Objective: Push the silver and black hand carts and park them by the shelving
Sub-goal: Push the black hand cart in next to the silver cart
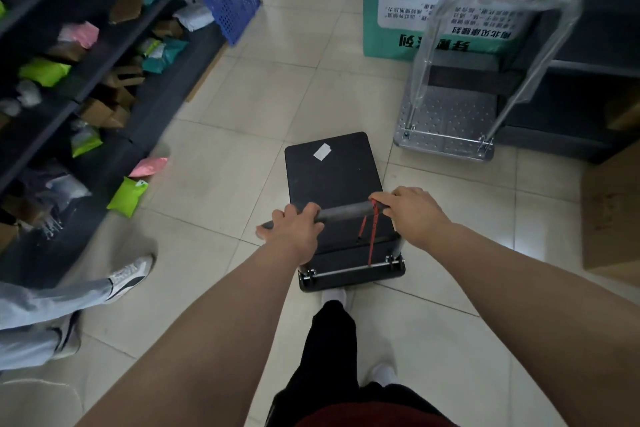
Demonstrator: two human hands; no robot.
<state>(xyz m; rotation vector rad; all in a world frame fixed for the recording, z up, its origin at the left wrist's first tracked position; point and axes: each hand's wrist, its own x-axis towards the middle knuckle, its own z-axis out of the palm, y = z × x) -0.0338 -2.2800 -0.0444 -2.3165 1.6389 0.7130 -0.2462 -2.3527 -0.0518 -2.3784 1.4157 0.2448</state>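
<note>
Head view: the grey foam handle of the flat black platform cart is gripped by left hand and right hand, fingers curled around it; the silver perforated-deck cart is parked beside dark shelving.

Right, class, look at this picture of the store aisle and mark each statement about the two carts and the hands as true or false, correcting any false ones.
1. Both hands grip the black cart's handle. True: the left hand and right hand are closed on the handle of the black cart.
2. The silver cart is loaded with boxes. False: its deck is bare.
3. A red cord hangs from the black cart's handle. True.
4. The silver cart stands to the left of the black cart. False: it stands ahead and to the right.
5. A white label lies on the black cart's deck. True.
</note>
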